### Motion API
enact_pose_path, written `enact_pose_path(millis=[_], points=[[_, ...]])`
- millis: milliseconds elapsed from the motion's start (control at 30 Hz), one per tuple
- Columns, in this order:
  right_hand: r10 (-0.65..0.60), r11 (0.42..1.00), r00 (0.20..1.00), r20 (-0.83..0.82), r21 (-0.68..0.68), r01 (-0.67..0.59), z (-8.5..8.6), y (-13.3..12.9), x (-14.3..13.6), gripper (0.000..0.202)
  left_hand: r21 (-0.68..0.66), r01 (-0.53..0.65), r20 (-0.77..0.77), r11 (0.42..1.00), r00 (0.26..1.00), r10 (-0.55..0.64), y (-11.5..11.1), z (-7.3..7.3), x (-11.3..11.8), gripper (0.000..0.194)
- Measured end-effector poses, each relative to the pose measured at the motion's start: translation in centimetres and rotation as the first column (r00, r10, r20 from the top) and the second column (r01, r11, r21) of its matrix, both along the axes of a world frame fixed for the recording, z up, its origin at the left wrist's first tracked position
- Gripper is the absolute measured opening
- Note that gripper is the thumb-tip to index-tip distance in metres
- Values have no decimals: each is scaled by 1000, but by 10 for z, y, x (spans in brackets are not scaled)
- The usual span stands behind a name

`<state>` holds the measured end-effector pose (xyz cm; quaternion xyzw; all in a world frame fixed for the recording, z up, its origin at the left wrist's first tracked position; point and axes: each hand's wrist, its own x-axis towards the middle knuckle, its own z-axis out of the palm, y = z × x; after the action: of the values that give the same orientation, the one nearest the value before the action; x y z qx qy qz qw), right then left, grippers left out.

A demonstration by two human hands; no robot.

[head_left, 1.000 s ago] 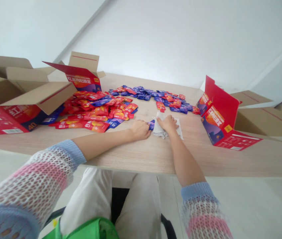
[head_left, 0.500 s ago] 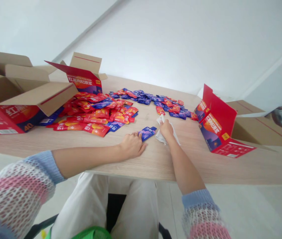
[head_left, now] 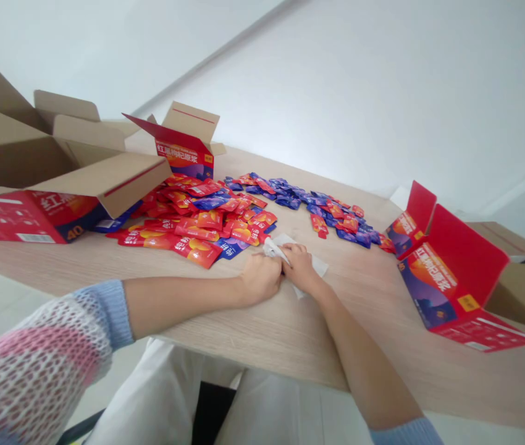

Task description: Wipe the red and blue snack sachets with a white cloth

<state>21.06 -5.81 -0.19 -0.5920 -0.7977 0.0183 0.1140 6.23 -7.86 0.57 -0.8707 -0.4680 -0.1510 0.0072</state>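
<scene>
My right hand (head_left: 300, 267) is closed on a crumpled white tissue (head_left: 315, 266), whose loose edges spread over the wooden table. Pressed up against it, my left hand (head_left: 261, 279) is curled with its knuckles beside the tissue. Whatever lies in its fingers is hidden; the blue sachet that was under it is out of sight. Just left of my hands lies a heap of red sachets (head_left: 197, 249), with a few blue ones such as the sachet at its near edge (head_left: 233, 247).
Smaller blue and red sachets (head_left: 285, 193) form a band along the back of the table (head_left: 225, 337). An open carton (head_left: 79, 213) stands at the left, another carton (head_left: 183, 157) behind the heap. A third open red carton (head_left: 433, 284) stands at the right.
My right hand has brought the tissue left and nearer, up against my left hand. My left hand has curled tighter, and the blue sachet is now covered. The view has shifted.
</scene>
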Motion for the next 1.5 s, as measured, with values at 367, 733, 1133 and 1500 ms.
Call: enact_pose_path(millis=[367,733,1133,1500], points=[[-348,937,935,74,63,344,-3,24,37,37,-187,-68,436,980,888,144,33,-17,5,55],[-203,953,924,-324,152,263,5,15,53,40,-153,-56,444,987,888,119,32,-15,8,72],[198,977,962,-189,-42,-209,1,11,20,49,-28,-115,455,993,883,115,42,-22,4,71],[-264,964,957,-121,3,266,-4,21,67,44,81,-138,320,987,942,106,36,-19,9,97]])
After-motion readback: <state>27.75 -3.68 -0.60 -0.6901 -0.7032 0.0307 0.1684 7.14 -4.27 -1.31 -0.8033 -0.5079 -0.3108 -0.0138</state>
